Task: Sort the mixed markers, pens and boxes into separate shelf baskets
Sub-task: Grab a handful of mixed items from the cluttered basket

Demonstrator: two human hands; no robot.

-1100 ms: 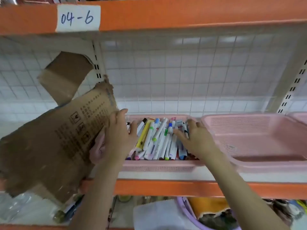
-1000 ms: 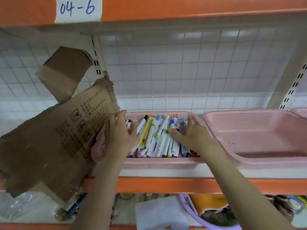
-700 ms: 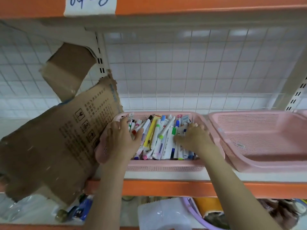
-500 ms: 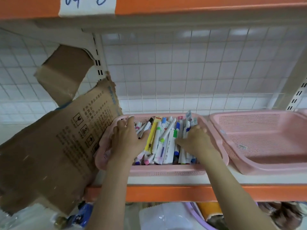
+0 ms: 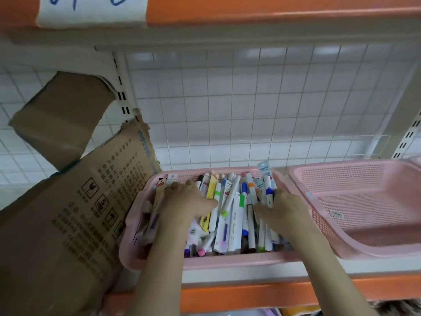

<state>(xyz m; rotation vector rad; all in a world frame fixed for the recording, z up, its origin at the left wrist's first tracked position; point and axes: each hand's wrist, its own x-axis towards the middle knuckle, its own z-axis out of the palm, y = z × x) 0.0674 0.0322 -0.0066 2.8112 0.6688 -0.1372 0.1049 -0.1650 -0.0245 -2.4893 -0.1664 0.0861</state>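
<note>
A pink basket [image 5: 227, 262] on the shelf is heaped with mixed markers and pens [image 5: 230, 215] and a few slim boxes [image 5: 159, 197] at its left side. My left hand [image 5: 186, 201] lies palm down on the left part of the heap, thumb stretched right over the markers, fingertips hidden in the pile. My right hand [image 5: 284, 209] is dug into the right part of the heap, and several white markers with blue caps [image 5: 268, 193] rise between its thumb and fingers. An empty pink basket [image 5: 341, 166] stands just to the right, touching the full one.
A torn brown cardboard box [image 5: 75, 213] leans against the full basket's left side. A white wire grid [image 5: 250, 106] closes the back of the shelf. An orange shelf beam [image 5: 239, 293] runs along the front and another [image 5: 250, 8] overhead.
Both hands have pushed deeper into the marker heap and moved a little apart. The view has come closer to the basket and tilted upward.
</note>
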